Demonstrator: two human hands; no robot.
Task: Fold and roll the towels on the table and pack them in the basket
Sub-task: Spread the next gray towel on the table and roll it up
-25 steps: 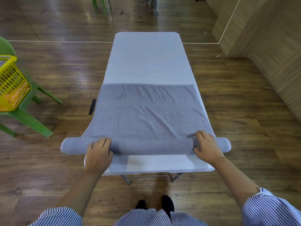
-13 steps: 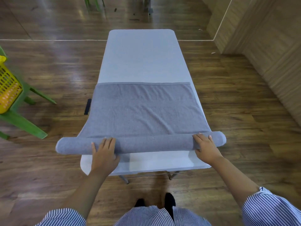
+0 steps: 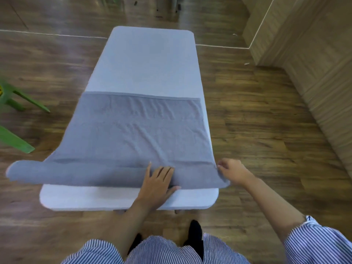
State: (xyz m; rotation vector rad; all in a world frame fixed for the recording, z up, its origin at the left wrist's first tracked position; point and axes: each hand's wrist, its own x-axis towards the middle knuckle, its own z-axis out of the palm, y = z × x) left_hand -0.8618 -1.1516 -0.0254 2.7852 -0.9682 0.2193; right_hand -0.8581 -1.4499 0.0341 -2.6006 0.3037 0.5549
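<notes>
The grey towel [image 3: 133,130] lies across the near half of the white table [image 3: 150,60], its near edge rolled (no writing shows). The left hand [image 3: 158,184] presses flat-fingered on the roll; the right hand [image 3: 233,171] pinches its right end. A green chair [image 3: 13,138] is cut off at left.

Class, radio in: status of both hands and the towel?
Left hand flat on roll. Right hand pinching towel edge. Towel part-rolled, overhanging table left. Nothing obstructing.
</notes>
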